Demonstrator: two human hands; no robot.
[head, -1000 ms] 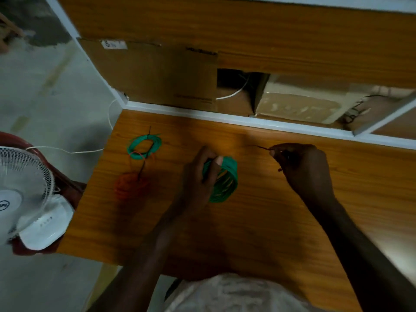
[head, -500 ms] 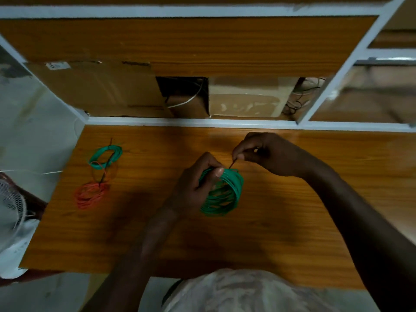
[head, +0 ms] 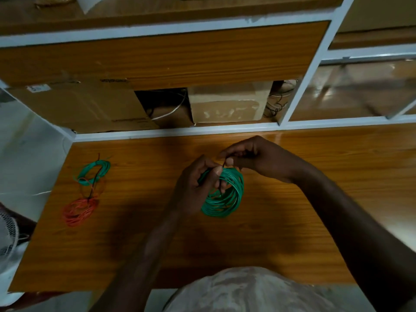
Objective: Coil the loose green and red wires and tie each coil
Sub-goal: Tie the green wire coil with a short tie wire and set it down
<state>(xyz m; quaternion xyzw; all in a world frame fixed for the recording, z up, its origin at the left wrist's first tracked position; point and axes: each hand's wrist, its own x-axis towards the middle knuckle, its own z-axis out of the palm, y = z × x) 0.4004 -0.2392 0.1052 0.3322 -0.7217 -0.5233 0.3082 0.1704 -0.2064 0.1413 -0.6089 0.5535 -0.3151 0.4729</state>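
Desk centre: left hand (head: 198, 185) gripping green coil (head: 225, 197) upright. At 12, right hand (head: 252, 157) pinching dark tie (head: 224, 164). Keep loops bunched, pull tie snug, twist. At 9: tied green coil (head: 95, 171), red coil (head: 78, 210).

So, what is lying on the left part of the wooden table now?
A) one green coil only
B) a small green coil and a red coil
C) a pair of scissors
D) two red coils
B: a small green coil lies toward the shelf side and a red coil lies nearer the person, both on the wooden table; the hands work on a bigger green coil further right.
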